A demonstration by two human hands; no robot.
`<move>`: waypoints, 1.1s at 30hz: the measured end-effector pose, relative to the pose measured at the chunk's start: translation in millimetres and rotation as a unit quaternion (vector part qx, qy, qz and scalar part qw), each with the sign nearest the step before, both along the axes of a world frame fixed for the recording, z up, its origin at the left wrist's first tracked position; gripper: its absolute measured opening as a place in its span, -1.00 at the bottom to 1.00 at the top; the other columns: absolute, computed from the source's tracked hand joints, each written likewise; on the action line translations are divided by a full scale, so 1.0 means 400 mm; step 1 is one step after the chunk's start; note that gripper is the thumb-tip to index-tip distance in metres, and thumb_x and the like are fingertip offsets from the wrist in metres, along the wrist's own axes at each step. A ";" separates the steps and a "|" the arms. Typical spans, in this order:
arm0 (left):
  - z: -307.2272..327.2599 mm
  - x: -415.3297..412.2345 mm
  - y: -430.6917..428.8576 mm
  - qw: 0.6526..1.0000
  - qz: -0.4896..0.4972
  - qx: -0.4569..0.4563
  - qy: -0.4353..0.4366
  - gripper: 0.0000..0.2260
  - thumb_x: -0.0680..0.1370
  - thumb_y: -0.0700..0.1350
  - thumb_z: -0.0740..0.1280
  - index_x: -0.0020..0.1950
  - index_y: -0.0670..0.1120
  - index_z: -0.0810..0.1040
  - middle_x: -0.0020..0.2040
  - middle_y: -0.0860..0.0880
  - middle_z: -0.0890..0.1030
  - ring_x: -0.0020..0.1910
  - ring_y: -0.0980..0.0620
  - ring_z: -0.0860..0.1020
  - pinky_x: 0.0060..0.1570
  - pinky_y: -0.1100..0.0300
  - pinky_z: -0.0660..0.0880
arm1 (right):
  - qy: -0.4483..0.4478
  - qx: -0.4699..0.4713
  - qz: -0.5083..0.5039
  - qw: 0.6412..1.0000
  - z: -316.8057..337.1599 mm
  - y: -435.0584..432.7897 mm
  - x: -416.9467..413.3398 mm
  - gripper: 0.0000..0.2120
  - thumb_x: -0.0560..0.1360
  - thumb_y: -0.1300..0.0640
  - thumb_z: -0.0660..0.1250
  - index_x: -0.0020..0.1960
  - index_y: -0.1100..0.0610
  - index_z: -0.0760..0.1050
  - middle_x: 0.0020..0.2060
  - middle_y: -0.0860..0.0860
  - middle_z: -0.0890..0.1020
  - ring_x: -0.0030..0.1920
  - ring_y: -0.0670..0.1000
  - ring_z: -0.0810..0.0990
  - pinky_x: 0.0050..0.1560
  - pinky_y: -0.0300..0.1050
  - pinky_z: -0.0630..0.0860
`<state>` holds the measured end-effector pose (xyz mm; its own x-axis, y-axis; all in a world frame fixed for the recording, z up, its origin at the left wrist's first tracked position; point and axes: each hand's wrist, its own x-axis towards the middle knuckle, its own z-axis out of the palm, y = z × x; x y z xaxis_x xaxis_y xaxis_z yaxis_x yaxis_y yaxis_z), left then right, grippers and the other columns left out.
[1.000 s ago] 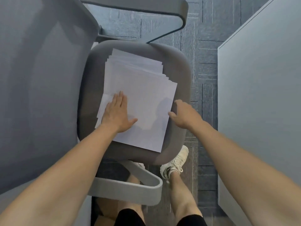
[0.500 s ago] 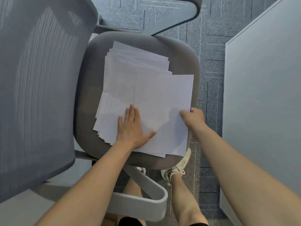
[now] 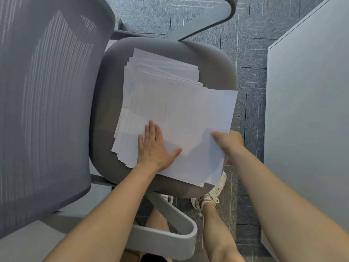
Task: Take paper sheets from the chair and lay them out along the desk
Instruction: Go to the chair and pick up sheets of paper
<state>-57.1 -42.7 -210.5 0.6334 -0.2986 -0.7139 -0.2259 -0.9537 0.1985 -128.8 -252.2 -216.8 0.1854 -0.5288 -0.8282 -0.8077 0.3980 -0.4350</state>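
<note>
One stack point(image 3: 160, 95) of sheets lies on the chair point(image 3: 217, 61) seat. My left hand point(image 3: 153, 148) rests flat on the stack's near part, fingers point(image 3: 151, 129) straight. My right hand point(image 3: 229, 141) pinches the top sheet point(image 3: 198, 118), which overhangs the stack's right side toward the desk point(image 3: 311, 110).

A loose pile of white paper sheets point(image 3: 160, 91) lies on the grey seat of the chair point(image 3: 217, 59), with its edges fanned and not lined up. The top sheet point(image 3: 198, 114) lies flat but off to the right, its right edge past the seat rim, where the right hand point(image 3: 230, 142) pinches it. The pale desk point(image 3: 311, 110) stands to the right of the chair.
</note>
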 end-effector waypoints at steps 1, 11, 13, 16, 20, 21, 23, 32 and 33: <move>0.001 -0.009 -0.006 1.000 -0.002 -0.004 0.007 0.03 0.49 0.42 0.17 0.58 -0.19 -0.33 0.58 -0.11 -0.37 0.57 -0.06 -0.32 0.54 -0.09 -0.22 | -0.004 0.015 -0.003 1.000 -0.002 0.006 -0.001 -0.87 0.43 0.20 0.45 -0.02 0.15 0.63 -0.11 0.04 0.69 -0.07 0.13 0.68 0.07 0.08 0.62; 0.006 -0.004 -0.012 0.996 0.082 -0.033 -0.007 0.04 0.50 0.39 0.22 0.56 -0.18 -0.38 0.59 -0.10 -0.35 0.57 -0.05 -0.33 0.53 -0.06 -0.26 | -0.020 -0.007 0.028 0.999 -0.003 0.017 0.011 -0.91 0.41 0.28 0.42 -0.17 0.10 0.60 -0.22 -0.01 0.66 -0.22 0.05 0.62 -0.18 -0.13 0.57; 0.003 -0.015 -0.013 0.998 0.059 -0.029 0.009 0.05 0.50 0.39 0.22 0.55 -0.18 -0.40 0.59 -0.10 -0.36 0.57 -0.05 -0.33 0.53 -0.07 -0.27 | -0.011 -0.012 0.023 1.000 -0.005 0.013 0.010 -0.93 0.40 0.26 0.40 -0.18 0.11 0.59 -0.20 0.00 0.67 -0.17 0.08 0.64 -0.09 -0.05 0.60; 0.002 -0.046 -0.034 0.999 0.026 -0.038 0.012 0.05 0.50 0.38 0.22 0.55 -0.19 -0.39 0.60 -0.10 -0.32 0.57 -0.05 -0.32 0.52 -0.08 -0.27 | -0.013 -0.022 0.037 0.999 -0.004 0.022 0.017 -0.91 0.36 0.21 0.41 -0.13 0.13 0.60 -0.20 -0.01 0.67 -0.13 0.09 0.66 -0.07 -0.03 0.61; 0.004 -0.039 -0.026 0.997 0.053 -0.049 -0.027 -0.01 0.53 0.34 0.20 0.56 -0.19 -0.36 0.61 -0.10 -0.29 0.57 -0.08 -0.32 0.53 -0.07 -0.25 | -0.011 -0.042 0.059 0.997 0.011 0.012 0.009 -0.66 0.28 0.11 0.44 0.04 0.14 0.60 -0.08 0.03 0.68 -0.08 0.10 0.66 -0.04 0.01 0.64; 0.002 -0.032 -0.017 0.996 0.073 -0.048 -0.031 -0.02 0.54 0.33 0.20 0.56 -0.19 -0.36 0.61 -0.10 -0.30 0.57 -0.07 -0.32 0.53 -0.06 -0.25 | -0.010 -0.043 0.049 0.998 0.012 0.005 0.004 -0.67 0.29 0.12 0.44 0.04 0.14 0.60 -0.07 0.04 0.69 -0.08 0.10 0.67 -0.03 0.03 0.64; -0.005 -0.018 -0.003 0.994 0.100 -0.039 -0.021 -0.03 0.55 0.32 0.20 0.57 -0.19 -0.36 0.61 -0.10 -0.30 0.58 -0.05 -0.31 0.54 -0.07 -0.25 | -0.012 -0.033 0.022 0.999 0.013 -0.004 -0.002 -0.79 0.34 0.18 0.44 -0.02 0.13 0.62 -0.09 0.04 0.69 -0.10 0.10 0.67 -0.02 0.04 0.65; 0.000 -0.022 -0.011 0.992 0.112 -0.059 0.008 -0.05 0.56 0.25 0.25 0.58 -0.17 -0.32 0.62 -0.06 -0.25 0.59 -0.02 -0.26 0.54 -0.10 -0.25 | -0.025 -0.034 0.033 0.999 -0.006 0.053 0.034 -0.83 0.38 0.15 0.46 -0.03 0.09 0.62 -0.14 -0.04 0.69 -0.09 0.07 0.67 -0.01 0.01 0.63; 0.002 -0.022 -0.010 0.991 0.114 -0.062 0.010 -0.06 0.56 0.25 0.25 0.58 -0.17 -0.33 0.62 -0.05 -0.25 0.59 -0.01 -0.26 0.54 -0.09 -0.26 | -0.021 -0.037 0.031 0.999 -0.005 0.050 0.034 -0.86 0.38 0.17 0.46 -0.06 0.08 0.63 -0.17 -0.05 0.68 -0.10 0.07 0.68 -0.01 0.00 0.64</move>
